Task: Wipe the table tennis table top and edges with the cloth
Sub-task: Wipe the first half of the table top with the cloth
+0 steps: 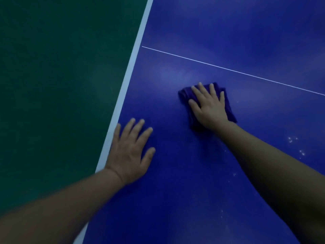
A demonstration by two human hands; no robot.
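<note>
A: Cloth (230,110) is lying bunched on the blue table top (246,41) at the centre of the frame, just below the thin white line (228,68). The right hand (209,108) is pressing it flat, fingers straight and slightly spread, not pinching anything.

B: And the left hand (130,152)?

A: It is resting bare on the table at lower left, fingers fanned wide, its little finger lying over the white edge band (135,55) beside the green floor (52,85).

B: What is looking risky?

A: White specks (297,147) are sitting at right of the frame, beside the right forearm. Probably a stroke running only up and left is going to be missing them. Also, the cloth is folded small under the palm; likely it is going to slip out if the pressure is easing.

B: The edges?

A: The band is showing no cloth on it; that part is seemingly waiting.
</note>
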